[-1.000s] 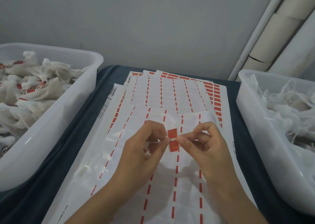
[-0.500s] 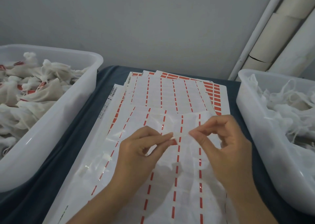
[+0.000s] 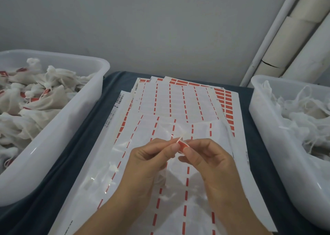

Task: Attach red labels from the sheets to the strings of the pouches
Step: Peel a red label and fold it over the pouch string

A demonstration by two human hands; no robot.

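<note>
On my left stands a white plastic tub (image 3: 85,99), and it is full of white cloth pouches (image 3: 35,99) that carry small red tags on their strings. On my right is a second white tub (image 3: 264,127); it holds a loose heap of white pouches and strings (image 3: 303,116) with no red on them that I can see. Between the two tubs, on the dark blue cloth (image 3: 89,127), lie the label sheets (image 3: 178,99), overlapping one another; most of their places are bare, and only the far right columns keep full red labels.

My two hands meet above the nearest sheet. My left hand (image 3: 150,159) has its fingers curled, and thumb and forefinger pinch the left edge of one red label (image 3: 183,145). My right hand (image 3: 212,156) is curled too and pinches the same label from the right side. The label is bent between the fingertips. A thin white string (image 3: 179,139) comes out at its top edge.
</note>
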